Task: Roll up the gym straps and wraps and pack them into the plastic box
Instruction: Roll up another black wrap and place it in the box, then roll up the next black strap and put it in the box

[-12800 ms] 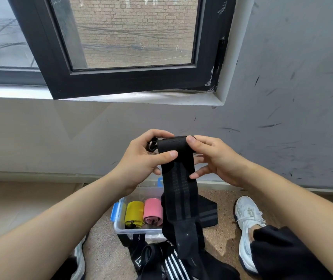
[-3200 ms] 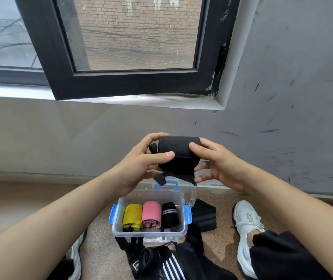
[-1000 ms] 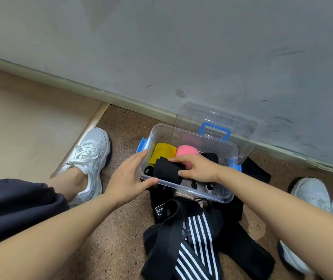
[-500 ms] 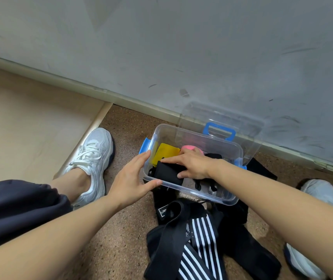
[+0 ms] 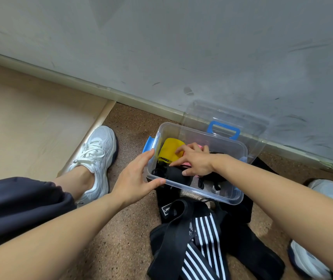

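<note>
**Wrap being bedded into the box: unrolling is the main hazard**

Pressure is being applied by the right hand [image 5: 193, 161] inside the clear plastic box [image 5: 222, 196]. There the rolled black wrap [image 5: 170, 174] is being seated at the near left corner, just in front of the yellow roll [image 5: 169, 150] and the pink roll [image 5: 201, 146]. The fingers are being laid spread and only lightly bent over the rolls, and nothing appears to be clasped by them. The box is being steadied by the left hand [image 5: 139, 178], which is being spread open across the corner. Its straight fingers are against the left end by the blue latch [image 5: 148, 143], and its thumb is along the near rim.

Several failures are being risked. No fastening is visible on the black wrap, so it may spring loose once the pressing hand is lifted, or a free tail may be dragged out with the fingers. The box seems to be resting partly on the unrolled straps [image 5: 202, 229] heaped against its near side, so it may be tipped or slid if the bracing is eased. Room is also being used up, and rolls standing proud could stop the lid [image 5: 232, 116], propped behind the box, from being shut.
</note>
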Motion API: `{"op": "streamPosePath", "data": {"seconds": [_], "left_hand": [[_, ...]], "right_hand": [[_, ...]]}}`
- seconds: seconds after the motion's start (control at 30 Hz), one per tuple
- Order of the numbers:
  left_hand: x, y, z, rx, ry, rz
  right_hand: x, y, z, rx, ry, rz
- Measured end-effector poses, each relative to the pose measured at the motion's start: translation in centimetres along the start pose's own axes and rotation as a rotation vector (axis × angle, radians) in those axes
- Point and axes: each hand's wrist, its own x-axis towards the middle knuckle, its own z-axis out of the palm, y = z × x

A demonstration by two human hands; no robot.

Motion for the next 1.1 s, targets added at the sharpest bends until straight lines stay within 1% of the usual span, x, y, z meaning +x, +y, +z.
{"op": "streamPosePath", "data": {"seconds": [0.1,0.17,0.33,0.4,0.53,0.7,0.77,0.93,1.03,1.1], "left_hand": [[0.0,0.1,0.0,-0.012,-0.008,-0.007],[0.0,0.1,0.0,-0.017,-0.004,-0.004],[0.0,0.0,0.1,-0.008,0.008,0.003],[-0.1,-0.1,0.2,-0.012,0.007,0.002],[-0.1,0.1,0.2,-0.019,0.006,-0.004],[-0.2,-0.2,0.3,-0.013,-0.016,-0.031],[-0.2,-0.4,0.4,-0.009,-0.018,-0.042],[-0.3,-0.2,0.3,-0.002,-0.026,-0.062],[-0.4,0.1,0.2,0.028,-0.037,-0.069],[-0.4,0.4,0.1,0.051,-0.047,-0.070]], "right_hand": [[1.6,-0.9,0.7,-0.109,0.118,0.033],[2.1,-1.2,0.8,-0.113,0.169,0.043],[1.0,-0.1,1.3,0.057,0.277,0.005],[0.0,0.7,1.1,0.089,0.256,-0.032],[-1.5,1.9,1.2,-0.095,0.181,-0.125],[0.0,1.2,1.6,-0.134,0.234,-0.096],[0.3,1.2,1.9,-0.183,0.254,-0.081],[-0.3,1.4,3.0,-0.271,0.317,-0.102],[-1.4,1.4,2.8,-0.247,0.308,-0.124],[-2.7,1.5,2.6,-0.187,0.356,-0.143]]}}
